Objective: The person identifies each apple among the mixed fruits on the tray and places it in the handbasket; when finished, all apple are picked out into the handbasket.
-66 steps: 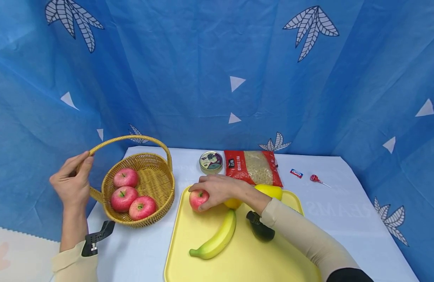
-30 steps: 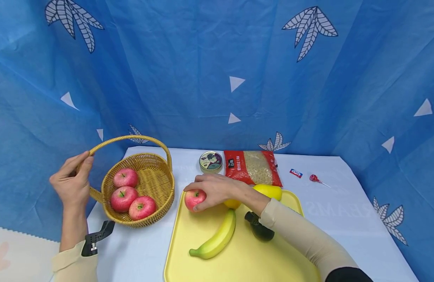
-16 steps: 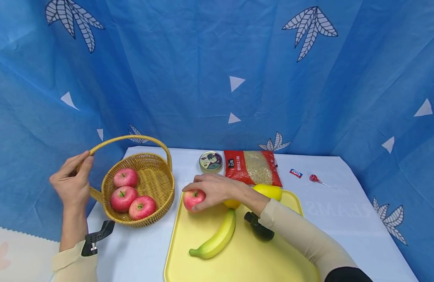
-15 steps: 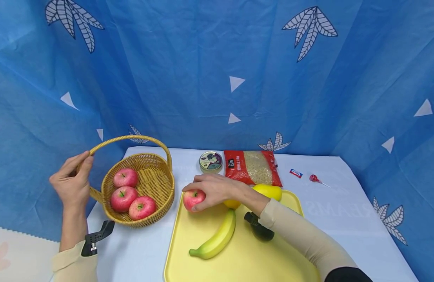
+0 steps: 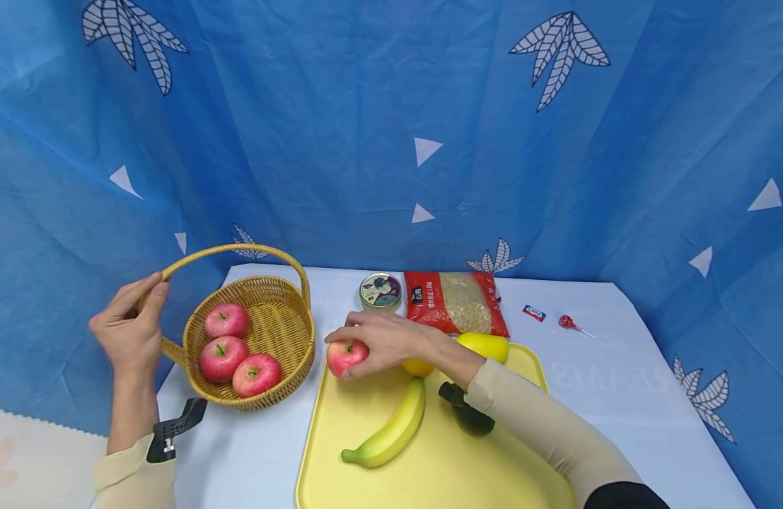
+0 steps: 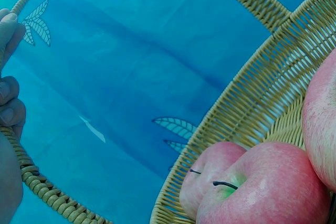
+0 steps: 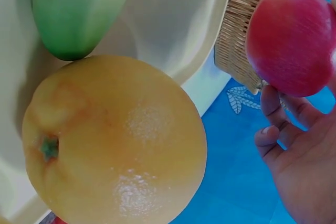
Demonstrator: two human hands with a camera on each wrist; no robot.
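Note:
My left hand (image 5: pixel 133 322) grips the wicker basket's handle (image 5: pixel 238 247) on its left side. Inside the basket (image 5: pixel 298 346) lie three red apples, among them the front apple (image 5: pixel 257 375); two also show large beside the stemmed apple (image 6: pixel 273 187) in the left wrist view. My right hand (image 5: pixel 387 345) holds another red apple (image 5: pixel 345 359) between thumb and fingers, over the left back corner of the yellow tray (image 5: pixel 378 491). In the right wrist view this held apple (image 7: pixel 291 40) appears off the tray, with the basket behind it. Below the right hand, an orange round fruit (image 7: pixel 115 140) is partly hidden.
On the tray are a banana (image 5: pixel 391 428), a dark green eggplant-like item (image 5: pixel 470 417) and a yellow fruit (image 5: pixel 486 346) partly behind the right forearm. Behind stand a round tin (image 5: pixel 381 291) and a red pasta bag (image 5: pixel 457 302). A small wrapped candy (image 5: pixel 534 313) and a lollipop (image 5: pixel 569 323) lie right.
My right hand has moved left with the apple, and slightly up in the view since half a second ago. The left hand and basket have stayed still.

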